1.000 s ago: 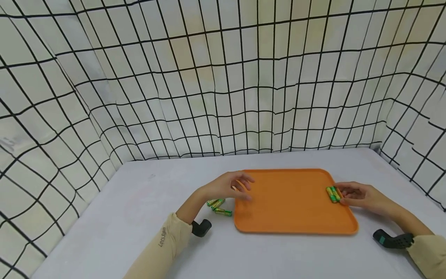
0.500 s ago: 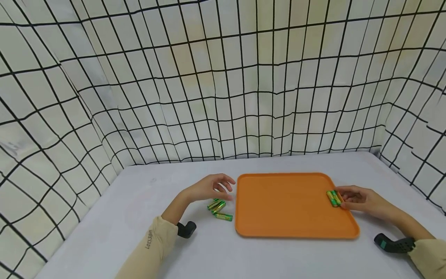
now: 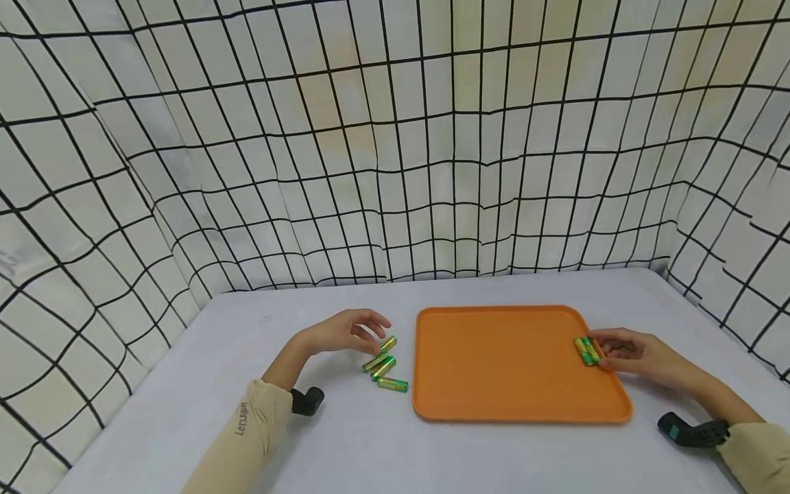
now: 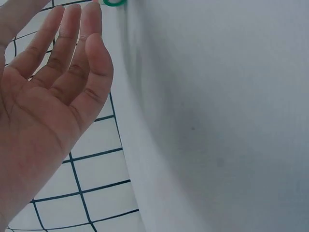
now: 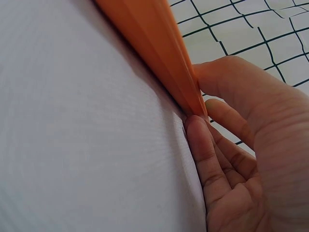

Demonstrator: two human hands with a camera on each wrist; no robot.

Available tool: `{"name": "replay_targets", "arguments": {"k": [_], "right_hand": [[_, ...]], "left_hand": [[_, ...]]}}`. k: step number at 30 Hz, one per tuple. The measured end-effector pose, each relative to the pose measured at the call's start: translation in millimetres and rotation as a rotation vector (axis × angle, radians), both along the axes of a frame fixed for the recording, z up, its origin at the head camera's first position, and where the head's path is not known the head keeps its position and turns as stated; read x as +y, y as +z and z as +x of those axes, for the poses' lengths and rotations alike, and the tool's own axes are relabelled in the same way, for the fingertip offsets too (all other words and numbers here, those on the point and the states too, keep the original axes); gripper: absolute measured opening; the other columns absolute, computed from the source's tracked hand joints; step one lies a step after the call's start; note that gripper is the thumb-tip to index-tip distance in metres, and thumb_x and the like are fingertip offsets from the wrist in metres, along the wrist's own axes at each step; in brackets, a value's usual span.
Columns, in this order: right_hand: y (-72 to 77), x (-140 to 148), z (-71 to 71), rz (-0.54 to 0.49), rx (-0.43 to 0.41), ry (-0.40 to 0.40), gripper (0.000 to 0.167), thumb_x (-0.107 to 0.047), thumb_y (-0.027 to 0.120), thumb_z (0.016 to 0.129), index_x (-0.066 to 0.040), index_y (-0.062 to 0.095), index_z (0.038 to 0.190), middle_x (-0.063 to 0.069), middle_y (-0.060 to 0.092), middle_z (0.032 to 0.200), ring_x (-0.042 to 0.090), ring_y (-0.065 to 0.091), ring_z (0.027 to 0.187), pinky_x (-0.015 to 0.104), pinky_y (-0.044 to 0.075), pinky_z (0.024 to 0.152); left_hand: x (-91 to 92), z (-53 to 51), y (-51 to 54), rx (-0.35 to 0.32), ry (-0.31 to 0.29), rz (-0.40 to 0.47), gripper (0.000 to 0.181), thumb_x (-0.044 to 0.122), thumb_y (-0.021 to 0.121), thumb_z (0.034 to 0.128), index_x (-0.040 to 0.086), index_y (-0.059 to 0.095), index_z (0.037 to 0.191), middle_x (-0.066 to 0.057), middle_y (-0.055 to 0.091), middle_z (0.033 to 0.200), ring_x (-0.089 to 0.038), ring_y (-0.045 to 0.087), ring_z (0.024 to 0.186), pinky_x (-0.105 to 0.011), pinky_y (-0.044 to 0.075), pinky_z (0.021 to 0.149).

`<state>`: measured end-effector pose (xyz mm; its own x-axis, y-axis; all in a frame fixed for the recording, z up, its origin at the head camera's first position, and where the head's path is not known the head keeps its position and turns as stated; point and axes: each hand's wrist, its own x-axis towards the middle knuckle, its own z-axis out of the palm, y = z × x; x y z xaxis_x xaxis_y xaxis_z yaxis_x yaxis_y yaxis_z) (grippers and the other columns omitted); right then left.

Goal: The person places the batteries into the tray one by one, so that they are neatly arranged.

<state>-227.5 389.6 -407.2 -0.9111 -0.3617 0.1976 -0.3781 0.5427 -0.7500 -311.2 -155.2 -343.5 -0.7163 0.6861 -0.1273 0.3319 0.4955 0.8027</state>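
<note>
Several green-and-yellow batteries (image 3: 392,384) lie in a loose group on the white table, left of the orange tray (image 3: 494,363). My left hand (image 3: 342,332) hovers beside them, its loosely bent fingers near the farthest one. In the left wrist view the left palm (image 4: 43,108) holds nothing; a green battery end (image 4: 114,2) shows just past the fingertips. At the tray's right side my right hand (image 3: 638,351) grips the rim. The right wrist view shows the thumb on the tray edge (image 5: 159,53) and fingers beside and below it. A small row of batteries (image 3: 587,350) rests on the tray by that hand.
The white table (image 3: 494,460) runs to a wall of white cloth behind black netting (image 3: 432,171), at the back and both sides. Black wrist devices (image 3: 307,401) sit at both sleeves.
My left hand has drawn back leftward from over the tray's left edge to the loose batteries, uncovering more of them. The right hand stays on the tray's rim.
</note>
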Motion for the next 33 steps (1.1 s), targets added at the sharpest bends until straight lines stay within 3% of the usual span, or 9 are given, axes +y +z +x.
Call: {"name": "replay_targets", "arguments": {"k": [6,12,20,27,33], "right_hand": [[-1.5,0.4,-0.2,-0.004,0.008,0.009,0.046,-0.005,0.067,0.092,0.009,0.051,0.133,-0.009,0.06,0.108,0.004,0.056,0.089,0.015,0.049,0.074],[-2.1,0.4,-0.8,0.003,0.0,-0.002,0.047,-0.007,0.068,0.091,0.008,0.051,0.133,-0.007,0.06,0.11,0.003,0.056,0.09,0.014,0.049,0.075],[-1.3,2.1,-0.6,-0.015,0.001,0.018,0.047,-0.005,0.067,0.091,0.009,0.051,0.133,-0.009,0.06,0.11,0.004,0.056,0.09,0.014,0.049,0.075],[-0.6,2.9,-0.6,-0.031,0.008,0.024,0.047,-0.003,0.067,0.091,0.009,0.051,0.133,-0.009,0.06,0.109,0.004,0.057,0.091,0.014,0.049,0.076],[-1.3,1.3,-1.5,-0.025,-0.003,0.015,0.046,-0.005,0.067,0.091,0.009,0.051,0.132,-0.007,0.06,0.108,0.004,0.057,0.091,0.014,0.05,0.076]], "left_hand": [[-1.4,-8.9,-4.5,-0.007,0.021,-0.011,0.049,0.011,0.073,0.0874,0.002,0.055,0.132,-0.012,0.06,0.12,-0.024,0.063,0.108,-0.034,0.05,0.09],[0.6,-17.2,-6.4,-0.034,-0.027,-0.016,0.05,0.001,0.069,0.0857,0.0,0.053,0.134,-0.016,0.055,0.129,-0.026,0.061,0.112,-0.033,0.05,0.09],[1.9,-20.3,-11.9,-0.069,-0.063,-0.092,0.057,0.0,0.073,0.0827,0.01,0.055,0.136,-0.007,0.057,0.129,-0.021,0.057,0.113,-0.03,0.048,0.093],[5.6,-23.7,-6.6,-0.084,-0.14,-0.135,0.063,-0.004,0.071,0.0815,0.009,0.052,0.14,-0.008,0.054,0.128,-0.021,0.053,0.113,-0.03,0.047,0.094],[10.4,-25.5,-5.4,-0.097,-0.113,-0.21,0.058,-0.002,0.073,0.081,0.014,0.058,0.135,0.0,0.057,0.124,-0.017,0.051,0.107,-0.027,0.045,0.09]]}}
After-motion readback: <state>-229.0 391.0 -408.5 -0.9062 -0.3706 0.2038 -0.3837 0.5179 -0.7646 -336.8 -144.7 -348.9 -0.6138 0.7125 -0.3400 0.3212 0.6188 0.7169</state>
